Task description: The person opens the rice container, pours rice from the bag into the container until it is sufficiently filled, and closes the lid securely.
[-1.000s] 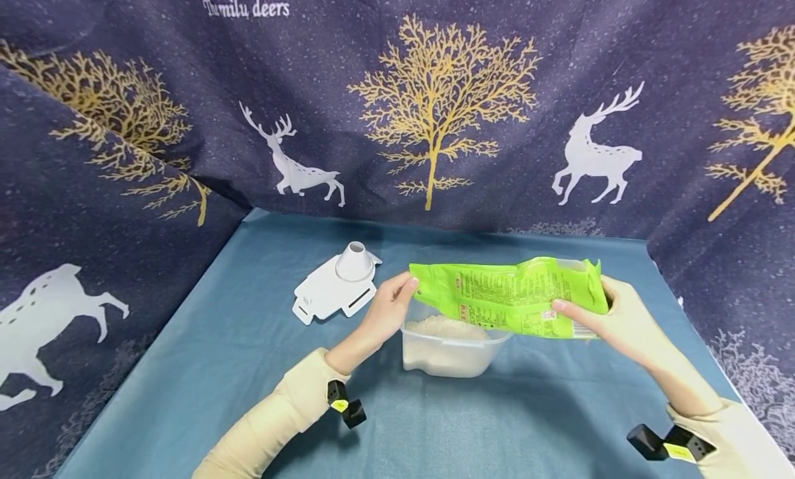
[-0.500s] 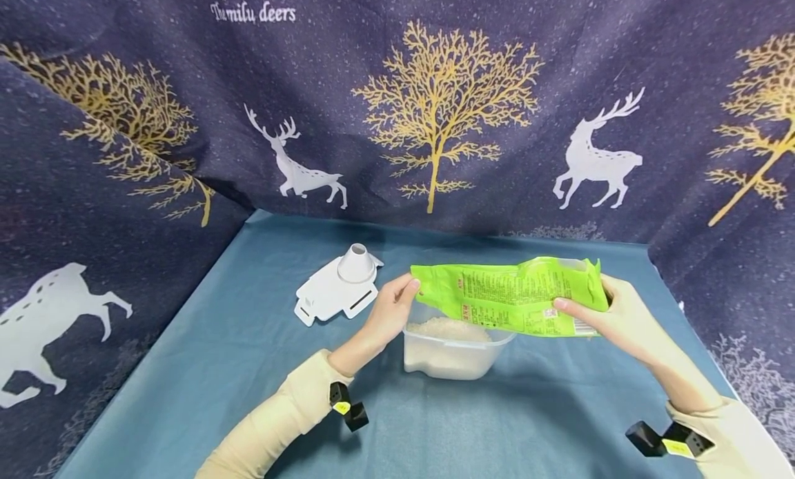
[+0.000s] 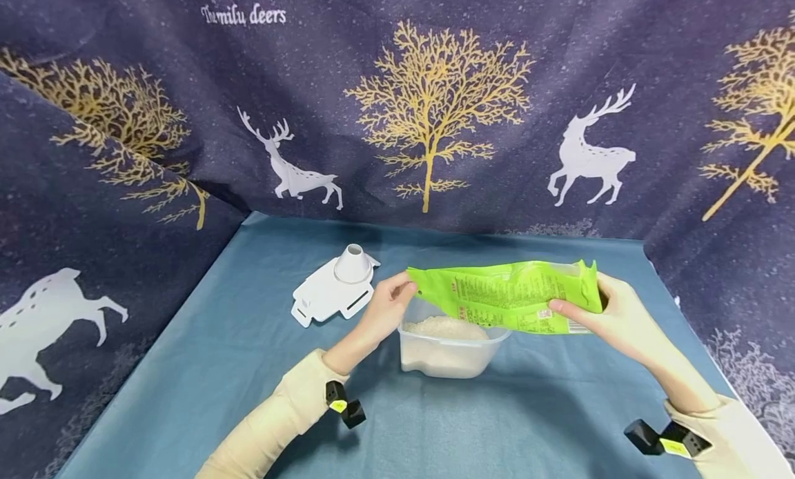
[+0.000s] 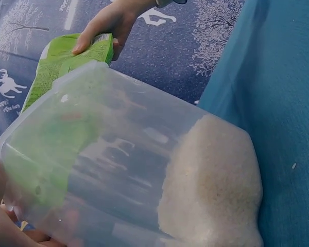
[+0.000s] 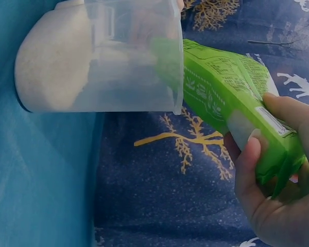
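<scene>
The bag (image 3: pixel 509 296) is made of thin plastic film, glossy green and creased, with small print on it; one clear patch is seen near the end gripped by the right hand (image 3: pixel 621 320). The tub (image 3: pixel 447 351) is formed of translucent plastic, smooth and faintly frosted, with soft reflections on its wall. The rice (image 3: pixel 444 327) inside looks matt, white and grainy. The lid (image 3: pixel 335 289) is moulded in opaque white plastic with a smooth, dull finish. The tablecloth (image 3: pixel 248 368) is a matt teal woven cloth. The backdrop (image 3: pixel 435 106) is printed cloth, matt and wrinkled.
</scene>
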Demonstrator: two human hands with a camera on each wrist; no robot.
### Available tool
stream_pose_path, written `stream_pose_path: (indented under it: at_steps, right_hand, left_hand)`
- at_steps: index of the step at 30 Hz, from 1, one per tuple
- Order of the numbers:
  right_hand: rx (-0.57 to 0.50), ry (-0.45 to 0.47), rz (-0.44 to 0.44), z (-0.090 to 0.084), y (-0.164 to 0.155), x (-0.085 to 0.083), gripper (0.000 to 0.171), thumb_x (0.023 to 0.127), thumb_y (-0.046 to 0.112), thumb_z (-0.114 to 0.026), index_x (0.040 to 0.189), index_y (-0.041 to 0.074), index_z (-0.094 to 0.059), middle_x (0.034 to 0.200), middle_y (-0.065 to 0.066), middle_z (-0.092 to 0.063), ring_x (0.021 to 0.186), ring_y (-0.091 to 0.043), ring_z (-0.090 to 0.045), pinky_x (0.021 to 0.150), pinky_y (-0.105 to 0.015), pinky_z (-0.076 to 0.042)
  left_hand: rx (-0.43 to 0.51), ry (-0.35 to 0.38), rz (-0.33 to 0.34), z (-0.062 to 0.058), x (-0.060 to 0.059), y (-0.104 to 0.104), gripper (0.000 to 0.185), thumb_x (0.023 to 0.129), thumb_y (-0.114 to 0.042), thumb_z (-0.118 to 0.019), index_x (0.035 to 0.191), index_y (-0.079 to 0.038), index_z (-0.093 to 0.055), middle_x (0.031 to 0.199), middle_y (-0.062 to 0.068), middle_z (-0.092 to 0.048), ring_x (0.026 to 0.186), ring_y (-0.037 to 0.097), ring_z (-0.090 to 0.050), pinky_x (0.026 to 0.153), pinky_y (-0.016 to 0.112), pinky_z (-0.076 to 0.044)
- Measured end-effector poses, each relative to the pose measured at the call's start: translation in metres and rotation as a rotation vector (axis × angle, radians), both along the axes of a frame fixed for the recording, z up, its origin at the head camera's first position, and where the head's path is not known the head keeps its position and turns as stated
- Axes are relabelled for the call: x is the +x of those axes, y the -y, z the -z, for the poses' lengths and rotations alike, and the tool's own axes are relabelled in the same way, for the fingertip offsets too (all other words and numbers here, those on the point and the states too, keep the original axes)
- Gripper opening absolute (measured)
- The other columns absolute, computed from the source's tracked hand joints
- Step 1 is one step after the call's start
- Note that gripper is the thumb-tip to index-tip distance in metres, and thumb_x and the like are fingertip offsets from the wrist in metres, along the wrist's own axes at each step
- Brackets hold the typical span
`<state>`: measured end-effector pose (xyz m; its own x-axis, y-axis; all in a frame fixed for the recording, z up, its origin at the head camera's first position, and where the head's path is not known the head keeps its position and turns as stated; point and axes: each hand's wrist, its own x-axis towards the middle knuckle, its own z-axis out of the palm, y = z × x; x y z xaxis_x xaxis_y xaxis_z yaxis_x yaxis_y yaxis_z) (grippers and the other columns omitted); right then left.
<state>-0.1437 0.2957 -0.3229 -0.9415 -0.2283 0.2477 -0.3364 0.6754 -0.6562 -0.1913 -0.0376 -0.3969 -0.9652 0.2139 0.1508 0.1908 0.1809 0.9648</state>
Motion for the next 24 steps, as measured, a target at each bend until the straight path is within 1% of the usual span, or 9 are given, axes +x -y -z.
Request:
stream_pose_path:
  at_steps: [2,3,5,8,10,11,14,17,24]
  right_hand:
    - [-0.002,-0.012,-0.011,-0.0004,0.0010,0.0004,0.041,0.085,0.013,-0.073,0.122,0.005,-0.060,0.090,0.032,-0.063,0.071,0.002,-0.059,0.052,-0.022,-0.044]
    - [-0.006,-0.021,-0.017,-0.0007,0.0015,0.0006,0.042,0.085,0.012,-0.073,0.124,0.006,-0.060,0.091,0.032,-0.063,0.072,0.003,-0.060,0.052,-0.021,-0.045]
    - [-0.021,-0.044,-0.028,-0.0012,0.0025,0.0012,0.044,0.085,0.010,-0.073,0.126,0.006,-0.058,0.093,0.032,-0.063,0.075,0.004,-0.062,0.054,-0.020,-0.047]
    - [-0.042,-0.076,-0.031,-0.0023,0.0046,0.0025,0.043,0.085,0.007,-0.072,0.126,0.007,-0.058,0.095,0.029,-0.064,0.076,0.003,-0.064,0.056,-0.020,-0.050]
    - [-0.043,-0.090,-0.024,-0.0037,0.0061,0.0032,0.041,0.085,0.006,-0.072,0.124,0.009,-0.059,0.094,0.027,-0.064,0.074,0.003,-0.064,0.055,-0.020,-0.050]
    - [-0.041,-0.093,-0.018,-0.0044,0.0070,0.0035,0.040,0.085,0.007,-0.072,0.123,0.010,-0.060,0.093,0.026,-0.065,0.073,0.002,-0.063,0.055,-0.020,-0.049]
    - [-0.030,-0.098,-0.009,-0.0072,0.0093,0.0045,0.037,0.085,0.008,-0.072,0.120,0.012,-0.061,0.090,0.024,-0.066,0.071,0.001,-0.063,0.054,-0.020,-0.048]
    - [-0.023,-0.104,-0.017,-0.0094,0.0099,0.0054,0.036,0.085,0.009,-0.072,0.119,0.011,-0.062,0.090,0.025,-0.065,0.069,0.000,-0.063,0.053,-0.020,-0.048]
    - [0.005,-0.104,-0.021,-0.0102,0.0097,0.0052,0.036,0.086,0.010,-0.071,0.121,0.009,-0.061,0.091,0.028,-0.063,0.065,-0.002,-0.059,0.050,-0.022,-0.045]
  left_hand:
    - [0.009,-0.004,0.001,0.0009,-0.0005,0.0010,0.017,0.097,-0.011,-0.050,0.096,-0.004,-0.066,0.066,0.003,-0.046,0.060,0.012,-0.040,0.062,0.025,-0.037]
    - [0.015,-0.003,0.001,0.0011,-0.0007,0.0014,0.017,0.096,-0.011,-0.052,0.100,-0.006,-0.068,0.071,0.004,-0.053,0.064,0.011,-0.045,0.066,0.025,-0.040]
    - [0.024,0.001,0.008,0.0010,-0.0007,0.0022,0.018,0.093,-0.009,-0.055,0.105,-0.008,-0.069,0.080,0.006,-0.060,0.072,0.011,-0.050,0.072,0.028,-0.042]
    - [0.022,0.008,0.009,0.0006,-0.0016,0.0029,0.020,0.088,-0.007,-0.061,0.106,-0.010,-0.070,0.094,0.005,-0.067,0.081,0.012,-0.052,0.079,0.030,-0.042]
    - [0.012,0.011,0.008,0.0001,-0.0018,0.0029,0.019,0.086,-0.005,-0.064,0.104,-0.009,-0.070,0.093,0.008,-0.068,0.079,0.015,-0.050,0.078,0.032,-0.040]
    - [0.010,0.016,0.005,0.0000,-0.0021,0.0028,0.020,0.085,-0.005,-0.065,0.104,-0.010,-0.070,0.096,0.007,-0.069,0.080,0.015,-0.050,0.079,0.032,-0.040]
    - [0.014,0.035,0.006,0.0004,-0.0030,0.0026,0.020,0.084,-0.004,-0.067,0.104,-0.009,-0.070,0.092,0.009,-0.068,0.075,0.017,-0.047,0.075,0.031,-0.038]
    - [0.019,0.044,0.011,0.0009,-0.0038,0.0025,0.020,0.085,-0.004,-0.067,0.104,-0.008,-0.070,0.090,0.011,-0.068,0.074,0.016,-0.046,0.074,0.031,-0.037]
    - [0.019,0.051,0.013,0.0013,-0.0039,0.0030,0.021,0.086,-0.005,-0.066,0.106,-0.008,-0.070,0.093,0.012,-0.067,0.070,0.016,-0.042,0.067,0.029,-0.036]
